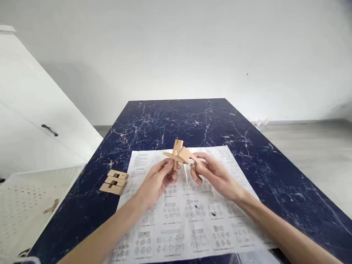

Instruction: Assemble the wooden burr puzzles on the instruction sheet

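My left hand (164, 174) grips notched wooden puzzle pieces (176, 156) that cross one another above the sheet. One upright piece in that cluster bears a dark number mark near its top. From the right, my right hand (207, 169) pinches another notched wooden puzzle piece (193, 157), whose far end meets the cluster. Whether the pieces interlock there I cannot tell. Beneath both hands lies a large printed instruction sheet (176, 216) with rows of small diagrams. To the left, several notched wooden pieces (114, 182) lie side by side at the sheet's edge.
The dark blue marbled table (176, 121) reaches toward a pale wall. At left are a white cabinet (41, 110) and a white perforated surface (30, 198) with a small wooden object (51, 206) on it. Small dark scraps (213, 214) show on the sheet.
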`<state>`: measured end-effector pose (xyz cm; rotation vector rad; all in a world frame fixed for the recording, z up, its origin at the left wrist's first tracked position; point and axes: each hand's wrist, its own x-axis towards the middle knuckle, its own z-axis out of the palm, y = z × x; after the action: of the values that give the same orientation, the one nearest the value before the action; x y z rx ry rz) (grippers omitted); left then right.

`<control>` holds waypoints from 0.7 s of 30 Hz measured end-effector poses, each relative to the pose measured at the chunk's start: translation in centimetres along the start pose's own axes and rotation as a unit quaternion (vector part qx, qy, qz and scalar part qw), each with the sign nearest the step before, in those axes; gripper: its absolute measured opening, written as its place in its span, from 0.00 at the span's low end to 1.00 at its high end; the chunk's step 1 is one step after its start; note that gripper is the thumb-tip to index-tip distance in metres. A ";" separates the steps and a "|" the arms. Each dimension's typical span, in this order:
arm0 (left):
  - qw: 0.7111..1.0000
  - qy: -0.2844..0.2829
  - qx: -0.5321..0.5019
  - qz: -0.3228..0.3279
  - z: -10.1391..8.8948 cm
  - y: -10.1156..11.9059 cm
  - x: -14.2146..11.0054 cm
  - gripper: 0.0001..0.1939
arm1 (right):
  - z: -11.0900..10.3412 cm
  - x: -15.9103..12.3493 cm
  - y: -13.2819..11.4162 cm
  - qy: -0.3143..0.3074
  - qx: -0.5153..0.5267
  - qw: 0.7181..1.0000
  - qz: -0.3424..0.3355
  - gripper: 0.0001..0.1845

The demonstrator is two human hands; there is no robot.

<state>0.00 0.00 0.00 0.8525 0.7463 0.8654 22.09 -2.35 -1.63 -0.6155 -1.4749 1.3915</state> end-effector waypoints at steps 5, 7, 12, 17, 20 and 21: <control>0.999 -0.028 0.001 -0.016 0.1 -0.2 -0.2 0.19 | -0.1 -0.1 -0.6 -0.008 -0.004 1.000 -0.002 0.14; 0.999 -0.026 -0.005 -0.019 0.1 -0.2 -0.3 0.18 | -0.1 -0.1 -0.6 -0.019 -0.001 1.000 -0.008 0.15; 0.999 -0.036 -0.008 -0.026 0.3 -0.1 -0.3 0.17 | -0.1 -0.2 -0.2 -0.023 -0.010 1.000 -0.010 0.16; 0.999 -0.041 -0.008 -0.028 0.4 -0.2 -0.3 0.19 | 0.0 -0.2 -0.3 -0.025 -0.023 0.999 -0.012 0.16; 0.999 -0.033 -0.011 -0.024 0.4 -0.3 -0.2 0.18 | 0.1 -0.2 -0.4 -0.014 -0.036 0.999 -0.008 0.14; 0.999 -0.030 -0.012 -0.022 0.4 -0.3 -0.2 0.18 | 0.2 -0.2 -0.4 -0.006 -0.039 0.999 -0.005 0.14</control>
<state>0.38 -0.40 -0.03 0.8343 0.6985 0.8054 22.09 -2.64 -1.29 -0.6480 -1.5463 1.3377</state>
